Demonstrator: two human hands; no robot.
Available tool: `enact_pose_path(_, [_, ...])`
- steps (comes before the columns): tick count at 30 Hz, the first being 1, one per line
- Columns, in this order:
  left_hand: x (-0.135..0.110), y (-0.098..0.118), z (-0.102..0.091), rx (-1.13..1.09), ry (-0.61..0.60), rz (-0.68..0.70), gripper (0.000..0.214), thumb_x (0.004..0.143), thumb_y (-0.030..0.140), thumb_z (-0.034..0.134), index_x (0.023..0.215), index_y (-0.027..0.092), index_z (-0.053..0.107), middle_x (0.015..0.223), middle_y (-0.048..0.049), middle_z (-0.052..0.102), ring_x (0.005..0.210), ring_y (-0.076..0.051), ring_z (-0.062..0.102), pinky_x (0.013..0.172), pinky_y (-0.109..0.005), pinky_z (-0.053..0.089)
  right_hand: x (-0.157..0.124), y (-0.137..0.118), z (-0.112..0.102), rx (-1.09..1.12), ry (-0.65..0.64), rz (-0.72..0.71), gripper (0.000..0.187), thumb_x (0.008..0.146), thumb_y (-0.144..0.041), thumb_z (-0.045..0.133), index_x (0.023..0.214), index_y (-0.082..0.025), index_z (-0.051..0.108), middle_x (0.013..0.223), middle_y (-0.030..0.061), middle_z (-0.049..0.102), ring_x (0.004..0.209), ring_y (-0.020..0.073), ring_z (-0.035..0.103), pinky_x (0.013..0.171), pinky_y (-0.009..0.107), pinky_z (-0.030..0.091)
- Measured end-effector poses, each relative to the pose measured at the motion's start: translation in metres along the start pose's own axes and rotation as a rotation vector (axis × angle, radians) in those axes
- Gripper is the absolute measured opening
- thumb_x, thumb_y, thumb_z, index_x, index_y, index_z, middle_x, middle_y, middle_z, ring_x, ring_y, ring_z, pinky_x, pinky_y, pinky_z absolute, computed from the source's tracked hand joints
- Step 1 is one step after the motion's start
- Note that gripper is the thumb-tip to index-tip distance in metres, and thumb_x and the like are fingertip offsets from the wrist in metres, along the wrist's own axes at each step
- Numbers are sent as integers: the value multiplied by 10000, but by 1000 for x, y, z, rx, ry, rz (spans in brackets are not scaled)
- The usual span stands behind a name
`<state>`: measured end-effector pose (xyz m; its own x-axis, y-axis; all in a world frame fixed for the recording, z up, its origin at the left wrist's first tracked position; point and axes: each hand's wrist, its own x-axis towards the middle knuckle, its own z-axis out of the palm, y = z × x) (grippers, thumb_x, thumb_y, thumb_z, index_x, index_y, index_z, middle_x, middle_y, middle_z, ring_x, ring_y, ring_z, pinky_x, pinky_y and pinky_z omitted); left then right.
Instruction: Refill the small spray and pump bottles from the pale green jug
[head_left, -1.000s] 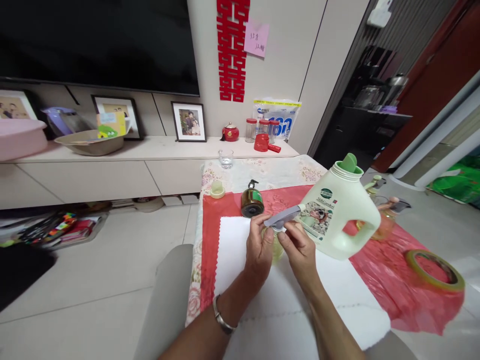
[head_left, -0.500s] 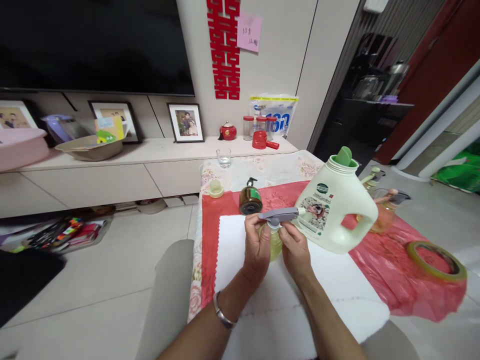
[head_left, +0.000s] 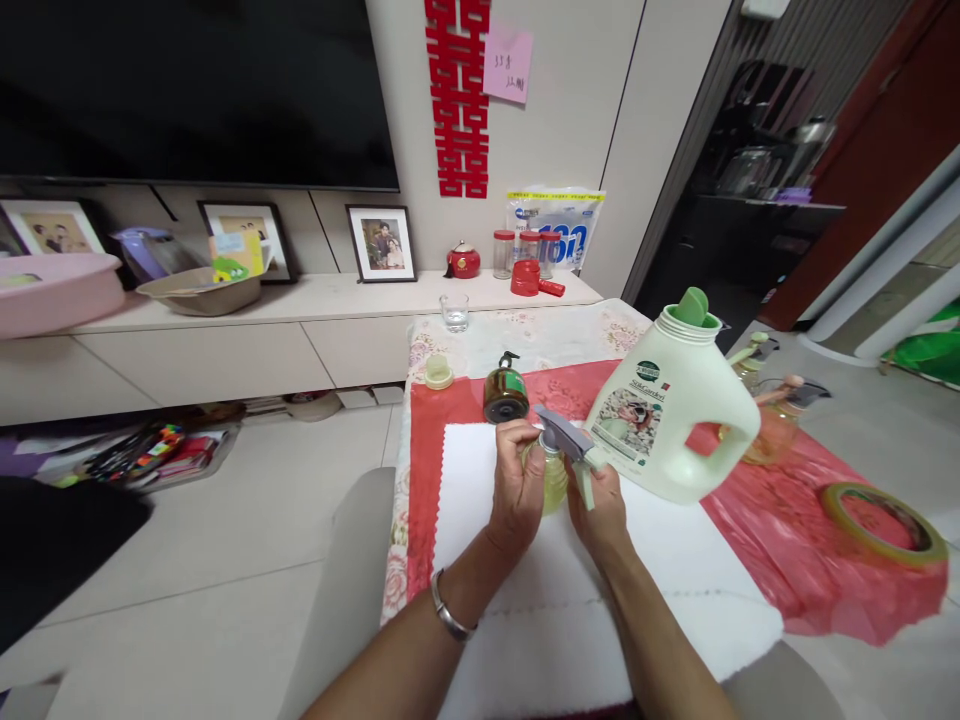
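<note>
Between my hands, over the white cloth (head_left: 525,640), a small clear spray bottle (head_left: 555,487) stands with yellowish liquid in it. Its grey trigger head (head_left: 564,434) sits at the bottle's neck, the pale nozzle and trigger pointing right and toward me. My left hand (head_left: 517,485) is closed round the bottle's neck and left side. Fingers of my right hand (head_left: 600,510) are closed at the neck from the right, partly hidden behind the pale trigger. Just beyond lies a brown pump bottle (head_left: 505,392), and a large pale-green jug (head_left: 671,410) stands to the right.
A pale-green cap (head_left: 439,372) and a drinking glass (head_left: 454,313) are on the table's far left. Other spray bottles (head_left: 776,425) stand right of the jug. A tape roll (head_left: 832,500) lies on the red sheet (head_left: 780,560). A cabinet (head_left: 322,300) runs along the wall.
The grey trigger head has turned on the bottle, its nozzle end swinging from pointing right to pointing right and toward me. My hands stay at the neck; the view has shifted slightly left.
</note>
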<state>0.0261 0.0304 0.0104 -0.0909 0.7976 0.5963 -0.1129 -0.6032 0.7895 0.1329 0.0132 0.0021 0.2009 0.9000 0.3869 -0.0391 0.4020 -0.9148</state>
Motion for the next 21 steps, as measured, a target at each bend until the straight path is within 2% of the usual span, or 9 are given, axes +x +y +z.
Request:
enact_pose_path(5, [0, 2, 1, -7, 46, -9, 195, 1035, 388, 452, 1120, 235, 539, 1115, -72, 530, 1070, -216, 556, 966, -386, 467, 4, -6, 1, 40, -18, -32, 338, 920, -442, 701, 1123, -172, 700, 1149, 74, 585, 1102, 197, 556, 978, 293, 467])
enact_pose_path(9, [0, 4, 0, -42, 37, -6, 245, 979, 451, 555, 1111, 246, 531, 1114, -63, 523, 1041, -226, 573, 928, -399, 491, 4, -9, 3, 79, -25, -47, 310, 896, -393, 743, 1115, -190, 660, 1110, 57, 586, 1028, 171, 576, 923, 279, 473])
enact_pose_path(11, [0, 5, -2, -45, 10, 11, 276, 963, 464, 577, 1130, 252, 520, 1135, -67, 519, 1064, -237, 570, 933, -415, 494, 3, -8, 3, 84, -32, -50, 355, 889, -390, 753, 1179, -211, 652, 1137, 57, 578, 1042, 173, 570, 938, 289, 468])
enact_pose_path(15, [0, 4, -4, -52, -15, 5, 280, 965, 463, 568, 1140, 249, 524, 1150, -77, 527, 1108, -254, 558, 963, -439, 483, 2, -4, 0, 78, -58, -55, 380, 954, -452, 662, 1246, -210, 687, 1205, 85, 543, 1133, 201, 529, 995, 321, 452])
enact_pose_path(18, [-1, 4, -4, -58, 1, -49, 271, 969, 464, 563, 1118, 238, 539, 1137, -77, 549, 1102, -256, 564, 988, -452, 474, 3, -3, 0, 79, -31, -63, 332, 966, -444, 647, 1186, -204, 713, 1198, 83, 540, 1150, 196, 515, 1012, 318, 439])
enact_pose_path(21, [-1, 5, -3, -96, 5, -192, 268, 998, 457, 517, 1145, 235, 553, 1129, -76, 593, 1091, -249, 584, 1021, -457, 460, 4, -4, 3, 85, -5, -62, 303, 910, -405, 726, 1123, -192, 695, 1162, 73, 554, 1110, 185, 530, 983, 298, 444])
